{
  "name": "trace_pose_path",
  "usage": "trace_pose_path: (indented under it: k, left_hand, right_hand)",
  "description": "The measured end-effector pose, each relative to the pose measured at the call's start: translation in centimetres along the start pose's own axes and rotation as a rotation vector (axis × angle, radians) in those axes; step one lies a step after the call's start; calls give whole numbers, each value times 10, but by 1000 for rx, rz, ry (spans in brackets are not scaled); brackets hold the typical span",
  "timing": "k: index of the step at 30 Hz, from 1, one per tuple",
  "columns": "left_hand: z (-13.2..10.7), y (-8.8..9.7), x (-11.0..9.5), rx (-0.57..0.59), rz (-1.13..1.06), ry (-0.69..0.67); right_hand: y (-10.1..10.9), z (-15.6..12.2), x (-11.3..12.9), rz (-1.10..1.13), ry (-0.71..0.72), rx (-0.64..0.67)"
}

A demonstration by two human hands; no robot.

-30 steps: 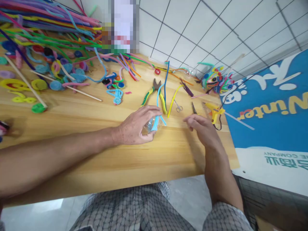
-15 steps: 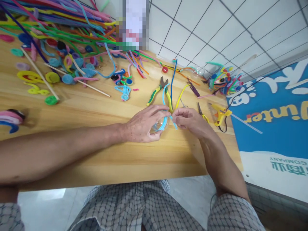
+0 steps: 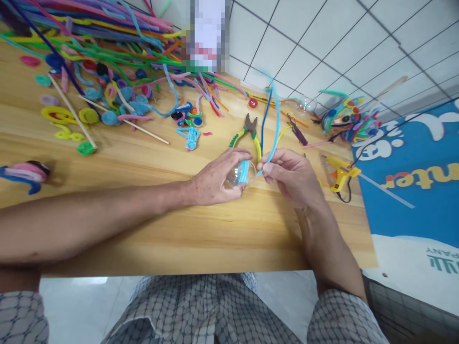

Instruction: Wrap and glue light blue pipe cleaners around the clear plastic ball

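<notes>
My left hand is closed around a small clear plastic ball with a light blue pipe cleaner wrapped round it. My right hand pinches that same pipe cleaner just right of the ball, and its free end rises up and away from me. Both hands rest on the wooden table near its front edge. Pliers with green and yellow handles lie just behind the hands.
A yellow glue gun lies right of my right hand. Piles of coloured pipe cleaners and coils cover the far left, with thin wooden sticks. A colourful pipe-cleaner figure stands at the back right. A blue banner borders the table's right side.
My right hand came in from the right and took hold of the light blue pipe cleaner beside the ball, then lifted its free end upward. The left hand kept its hold on the ball.
</notes>
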State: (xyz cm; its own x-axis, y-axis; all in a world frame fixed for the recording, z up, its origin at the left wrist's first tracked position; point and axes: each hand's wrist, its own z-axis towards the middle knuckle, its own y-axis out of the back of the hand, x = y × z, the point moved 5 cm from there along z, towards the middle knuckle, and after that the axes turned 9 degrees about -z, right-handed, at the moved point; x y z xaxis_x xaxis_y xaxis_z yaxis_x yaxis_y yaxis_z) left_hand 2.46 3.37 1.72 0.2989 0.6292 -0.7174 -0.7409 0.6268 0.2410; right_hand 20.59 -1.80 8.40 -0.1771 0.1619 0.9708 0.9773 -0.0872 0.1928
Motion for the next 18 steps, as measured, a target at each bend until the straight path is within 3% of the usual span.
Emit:
trace_pose_path:
  k: [18]
  left_hand:
    - [4,0,-4,42,33,-6]
  right_hand:
    - [-7,4,-18,-20,-41,67]
